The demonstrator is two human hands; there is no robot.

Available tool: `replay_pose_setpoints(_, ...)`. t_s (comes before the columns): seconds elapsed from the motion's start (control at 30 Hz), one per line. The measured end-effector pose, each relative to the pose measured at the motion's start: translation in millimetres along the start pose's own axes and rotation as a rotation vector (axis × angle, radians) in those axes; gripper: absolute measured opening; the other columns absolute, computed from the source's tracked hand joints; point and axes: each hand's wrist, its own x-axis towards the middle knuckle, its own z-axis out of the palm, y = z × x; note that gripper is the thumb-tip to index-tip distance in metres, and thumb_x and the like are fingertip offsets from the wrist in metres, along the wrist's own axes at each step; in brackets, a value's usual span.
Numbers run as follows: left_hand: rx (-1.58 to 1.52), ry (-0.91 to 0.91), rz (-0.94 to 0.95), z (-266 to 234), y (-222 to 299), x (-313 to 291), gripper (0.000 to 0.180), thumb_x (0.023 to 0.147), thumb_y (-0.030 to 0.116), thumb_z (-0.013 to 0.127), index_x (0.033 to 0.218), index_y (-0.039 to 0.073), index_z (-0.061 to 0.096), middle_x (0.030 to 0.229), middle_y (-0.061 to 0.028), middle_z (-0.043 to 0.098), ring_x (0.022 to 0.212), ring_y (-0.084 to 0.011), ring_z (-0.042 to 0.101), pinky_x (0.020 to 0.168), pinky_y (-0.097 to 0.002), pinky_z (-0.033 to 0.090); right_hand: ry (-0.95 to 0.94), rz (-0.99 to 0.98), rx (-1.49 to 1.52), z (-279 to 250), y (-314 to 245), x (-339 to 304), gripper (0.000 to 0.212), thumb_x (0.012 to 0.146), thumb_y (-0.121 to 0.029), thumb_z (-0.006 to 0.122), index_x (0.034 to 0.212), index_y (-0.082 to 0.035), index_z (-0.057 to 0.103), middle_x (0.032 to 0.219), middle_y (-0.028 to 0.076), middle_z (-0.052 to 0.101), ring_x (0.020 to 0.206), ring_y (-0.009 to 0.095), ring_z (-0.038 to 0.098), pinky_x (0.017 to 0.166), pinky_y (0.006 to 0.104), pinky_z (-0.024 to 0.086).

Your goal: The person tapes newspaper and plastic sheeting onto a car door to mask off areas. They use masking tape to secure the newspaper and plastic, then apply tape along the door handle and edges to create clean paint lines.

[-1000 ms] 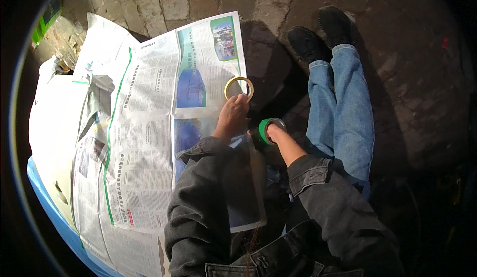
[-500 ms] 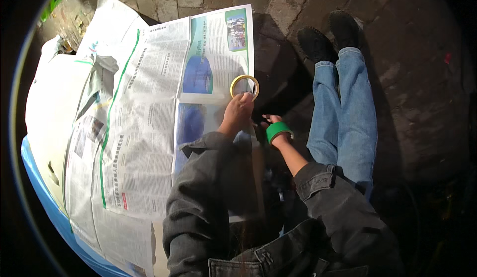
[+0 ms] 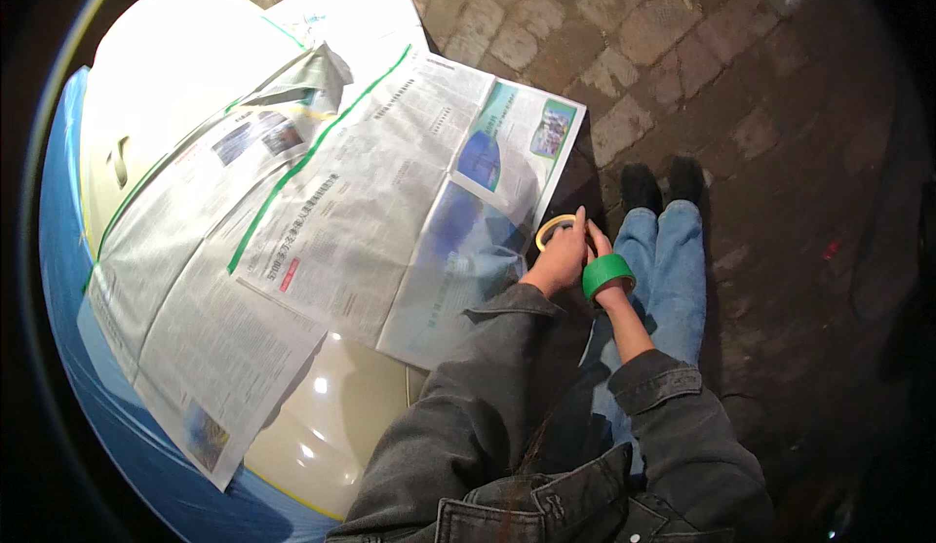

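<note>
My left hand [image 3: 556, 265] grips a thin yellow tape roll [image 3: 548, 228] just off the right edge of the newspaper sheets [image 3: 390, 202]. My right hand [image 3: 598, 243] is pressed against the left one, its fingers on the same roll. A wider green tape roll [image 3: 607, 275] sits around my right wrist like a bracelet. The newspapers lie spread over a cream curved car panel [image 3: 331, 416], joined by strips of green tape [image 3: 292, 168]. Both hands hover over my jeans and black shoes [image 3: 663, 182].
Blue sheeting [image 3: 107, 407] runs along the left and lower edge of the cream panel. Brick paving [image 3: 663, 56] lies beyond the papers and to the right. One loose paper corner [image 3: 317, 70] is folded up near the top.
My right hand has come up to the yellow roll and now touches my left hand. The view has swung, so the papers and panel now sit further left and lower.
</note>
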Motion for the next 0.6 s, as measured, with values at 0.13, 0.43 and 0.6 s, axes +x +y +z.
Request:
replay_pose_setpoints(0.13, -0.261, -0.094, -0.137, -9, 31, -32, 0.079, 0.08, -0.003, 0.05, 0.146, -0.009, 0.007, 0.101, -0.0318, 0.061, 0.091, -0.0477, 0.059, 0.081, -0.0495, 0.047, -0.022, -0.161, -0.09, -55, -64, -26, 0.027, 0.087, -0.011, 0.061, 0.114, -0.006, 0.063, 0.115, 0.015, 0.061, 0.101, 0.028, 0.061, 0.087, 0.0366, 0.049)
replay_pose_setpoints(0.43, -0.668, 0.134, 0.076, -74, 84, -86, 0.07, 0.083, 0.004, 0.058, 0.144, -0.001, 0.025, 0.109, -0.023, 0.061, 0.097, -0.0393, 0.06, 0.083, -0.0433, 0.047, -0.083, -0.252, -0.167, -104, -171, -52, 0.009, 0.081, -0.007, 0.066, 0.087, -0.001, 0.064, 0.086, 0.011, 0.064, 0.082, 0.023, 0.064, 0.072, 0.0333, 0.052)
replay_pose_setpoints(0.6, -0.088, 0.365, -0.253, -210, 40, -130, 0.05, 0.086, 0.04, 0.062, 0.119, 0.003, 0.058, 0.124, -0.0202, 0.054, 0.122, -0.0332, 0.048, 0.098, -0.0436, 0.041, -0.128, -0.351, -0.148, -111, -227, -33, 0.01, 0.082, -0.004, 0.068, 0.089, -0.002, 0.062, 0.102, 0.009, 0.059, 0.089, 0.018, 0.063, 0.072, 0.0309, 0.057)
